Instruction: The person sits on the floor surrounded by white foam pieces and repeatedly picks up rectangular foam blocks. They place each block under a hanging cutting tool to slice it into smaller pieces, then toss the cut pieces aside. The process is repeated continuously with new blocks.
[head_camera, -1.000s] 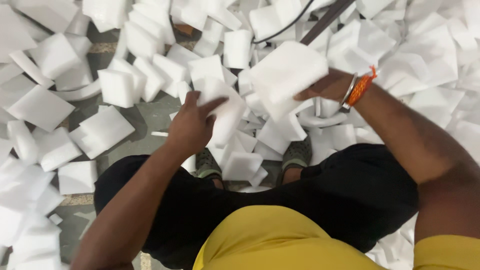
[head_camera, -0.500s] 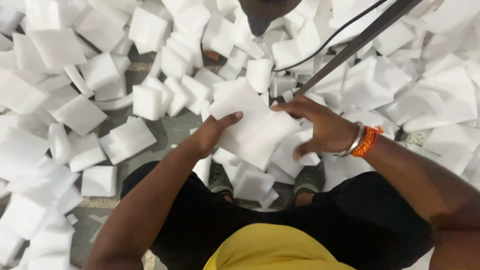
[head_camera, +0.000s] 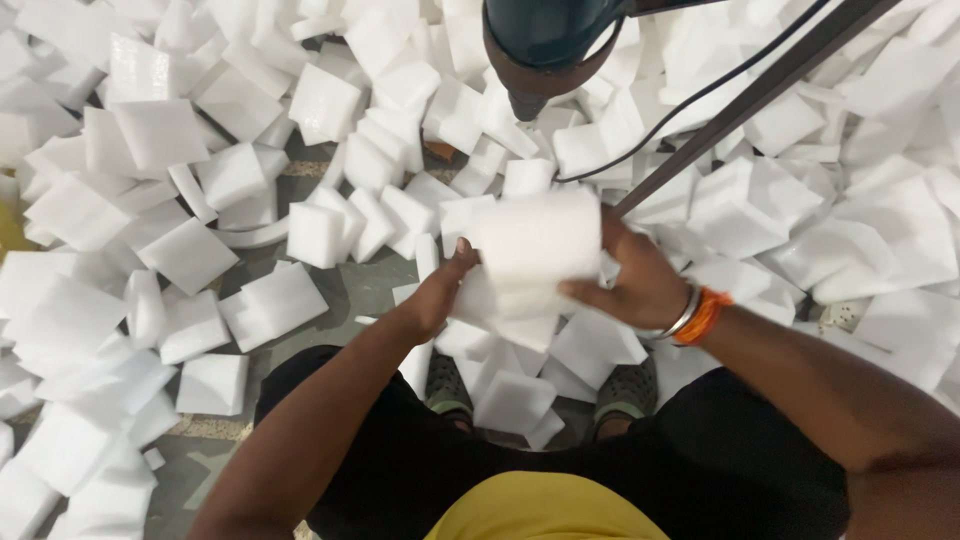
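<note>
A white foam block (head_camera: 537, 262) is held between the left hand (head_camera: 440, 295) and right hand (head_camera: 640, 280), both closed on its edges, below a dark tool nozzle (head_camera: 545, 50). Judged step: presenting the block; steady alignment is called for next.

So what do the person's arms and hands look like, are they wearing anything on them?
Both arms are bare, with no sleeves and no gloves. The left hand and its wrist have nothing on them. The right hand has two things at its wrist: a thin silver bangle and, right next to it, an orange thread band. No rings show.
</note>
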